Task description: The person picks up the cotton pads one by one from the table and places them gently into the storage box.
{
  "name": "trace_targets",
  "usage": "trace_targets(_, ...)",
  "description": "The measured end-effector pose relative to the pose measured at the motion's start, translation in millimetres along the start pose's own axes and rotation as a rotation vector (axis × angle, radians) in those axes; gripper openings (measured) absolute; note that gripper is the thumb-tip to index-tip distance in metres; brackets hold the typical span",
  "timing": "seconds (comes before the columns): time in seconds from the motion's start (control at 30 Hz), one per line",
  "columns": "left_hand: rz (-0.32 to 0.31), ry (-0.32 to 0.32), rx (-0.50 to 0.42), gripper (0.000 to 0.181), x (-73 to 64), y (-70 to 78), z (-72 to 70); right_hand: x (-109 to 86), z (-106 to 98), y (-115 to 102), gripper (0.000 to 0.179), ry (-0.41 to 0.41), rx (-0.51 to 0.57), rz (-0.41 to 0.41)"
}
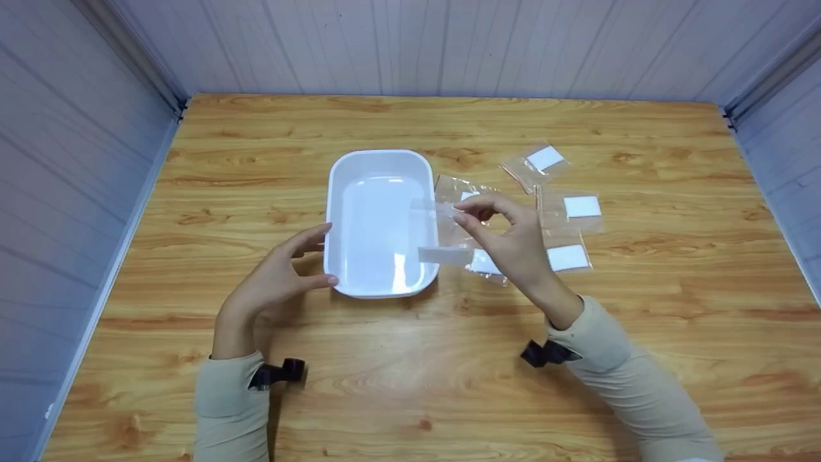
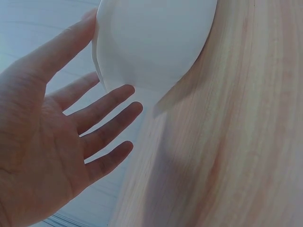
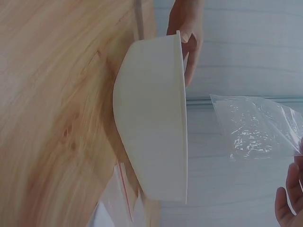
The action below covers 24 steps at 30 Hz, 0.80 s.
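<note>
A deep white plastic tub (image 1: pixel 385 218) with rounded corners stands on the wooden table. At its left side my left hand (image 1: pixel 276 269) is spread, thumb and a fingertip touching the rim. The left wrist view shows the other fingers loosely extended beside the tub's wall (image 2: pixel 156 42). Between thumb and index finger, my right hand (image 1: pixel 513 244) pinches a clear plastic bag (image 3: pixel 255 127) by its edge. In the right wrist view, this bag hangs beyond the tub's rim; from the head it overlaps the right rim.
Several clear zip bags with white pieces inside lie right of the tub, among them a far bag (image 1: pixel 545 158), a bag at the right (image 1: pixel 582 206) and a nearer one (image 1: pixel 569 257). Panelled walls (image 1: pixel 410 48) enclose the table (image 1: pixel 397 385) at the back and sides.
</note>
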<state>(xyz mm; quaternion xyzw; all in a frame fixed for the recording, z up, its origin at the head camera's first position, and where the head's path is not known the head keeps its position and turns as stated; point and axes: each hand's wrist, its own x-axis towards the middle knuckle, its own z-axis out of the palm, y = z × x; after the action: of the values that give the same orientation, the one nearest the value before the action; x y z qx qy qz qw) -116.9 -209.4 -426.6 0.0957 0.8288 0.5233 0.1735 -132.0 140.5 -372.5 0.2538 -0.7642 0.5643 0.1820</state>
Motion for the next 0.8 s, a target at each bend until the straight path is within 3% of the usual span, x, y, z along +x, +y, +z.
trace_targets(0.5, -0.010, 0.004, 0.011, 0.087, -0.8, -0.4, -0.9, 2.6, 45, 2, 0.010, -0.038, 0.110, 0.022)
trace_targets(0.8, -0.013, 0.010, 0.026, 0.089, 0.2, 1.1, 0.1, -2.2, 66, 14, 0.008, -0.057, 0.112, 0.044)
